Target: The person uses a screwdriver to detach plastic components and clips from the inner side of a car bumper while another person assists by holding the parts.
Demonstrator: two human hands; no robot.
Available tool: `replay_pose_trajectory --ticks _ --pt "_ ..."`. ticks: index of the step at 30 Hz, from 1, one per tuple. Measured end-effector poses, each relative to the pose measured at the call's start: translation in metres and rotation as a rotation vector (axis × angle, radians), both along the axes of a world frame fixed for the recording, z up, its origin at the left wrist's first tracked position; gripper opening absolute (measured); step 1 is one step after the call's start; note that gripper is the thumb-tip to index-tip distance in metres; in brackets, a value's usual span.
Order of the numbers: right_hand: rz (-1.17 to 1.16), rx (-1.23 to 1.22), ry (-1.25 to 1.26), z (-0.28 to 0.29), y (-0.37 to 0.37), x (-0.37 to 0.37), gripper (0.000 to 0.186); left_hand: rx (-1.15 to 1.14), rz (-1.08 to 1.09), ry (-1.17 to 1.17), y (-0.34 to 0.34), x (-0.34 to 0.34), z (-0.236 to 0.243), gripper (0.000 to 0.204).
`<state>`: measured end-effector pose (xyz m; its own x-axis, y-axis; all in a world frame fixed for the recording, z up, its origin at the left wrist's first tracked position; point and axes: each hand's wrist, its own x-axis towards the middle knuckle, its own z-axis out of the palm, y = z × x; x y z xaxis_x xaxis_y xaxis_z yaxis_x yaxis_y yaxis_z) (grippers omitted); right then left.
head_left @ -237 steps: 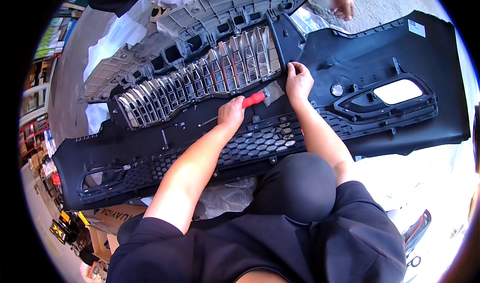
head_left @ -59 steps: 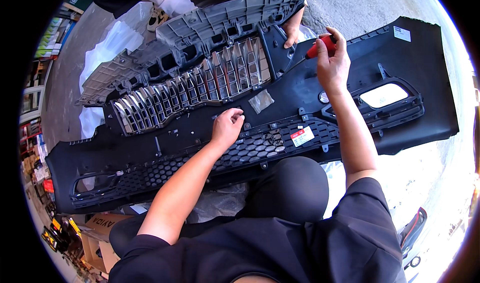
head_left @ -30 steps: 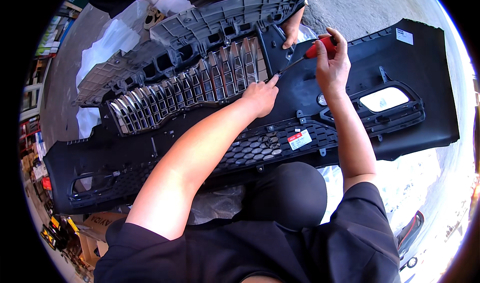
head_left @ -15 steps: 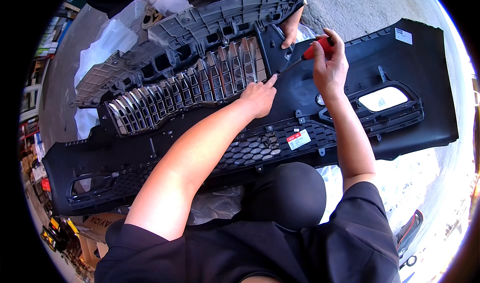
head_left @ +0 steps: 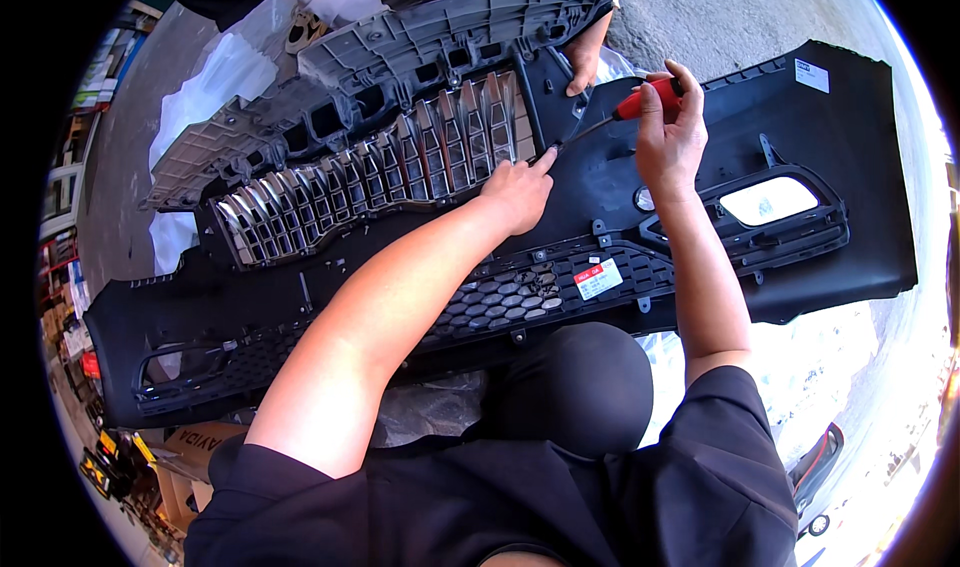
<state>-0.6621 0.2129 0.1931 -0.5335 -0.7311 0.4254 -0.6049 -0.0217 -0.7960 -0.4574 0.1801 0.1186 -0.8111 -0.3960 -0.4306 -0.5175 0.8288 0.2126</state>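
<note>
A large black car bumper (head_left: 860, 167) lies with its inner side up across the view. In its upper middle sits a chrome-slatted grille (head_left: 440, 142). My right hand (head_left: 672, 147) is closed around the red handle of a screwdriver (head_left: 640, 101). The slanting shaft runs down left to the bumper beside the grille's right end. There my left hand (head_left: 518, 195) rests, its index finger stretched out to a spot by the screwdriver tip and holding nothing. Whether the tip sits in a screw or clip is too small to tell.
Another person's hand (head_left: 583, 65) grips the bumper's far edge, beside a grey plastic panel (head_left: 450, 32). Clear plastic sheeting (head_left: 215, 82) lies at far left. A cardboard box (head_left: 195, 447) stands at lower left. My dark-clothed knee (head_left: 580, 387) is against the near side.
My right hand and the screwdriver handle have shifted slightly right and down, and the shaft leans a little flatter. My left hand stays at the same spot.
</note>
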Motion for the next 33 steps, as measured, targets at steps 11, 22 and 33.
replay_pose_trajectory --ticks 11,22,33 --pt "-0.018 0.019 0.057 -0.002 -0.002 -0.002 0.04 -0.02 -0.022 -0.015 -0.001 -0.001 0.001 0.031" --pt "-0.004 0.034 0.054 0.001 -0.005 -0.002 0.039 -0.015 -0.015 -0.026 0.001 -0.001 0.003 0.03" --pt "0.279 0.041 0.336 0.027 0.002 0.006 0.04 -0.065 -0.027 0.068 0.008 0.008 -0.003 0.027"
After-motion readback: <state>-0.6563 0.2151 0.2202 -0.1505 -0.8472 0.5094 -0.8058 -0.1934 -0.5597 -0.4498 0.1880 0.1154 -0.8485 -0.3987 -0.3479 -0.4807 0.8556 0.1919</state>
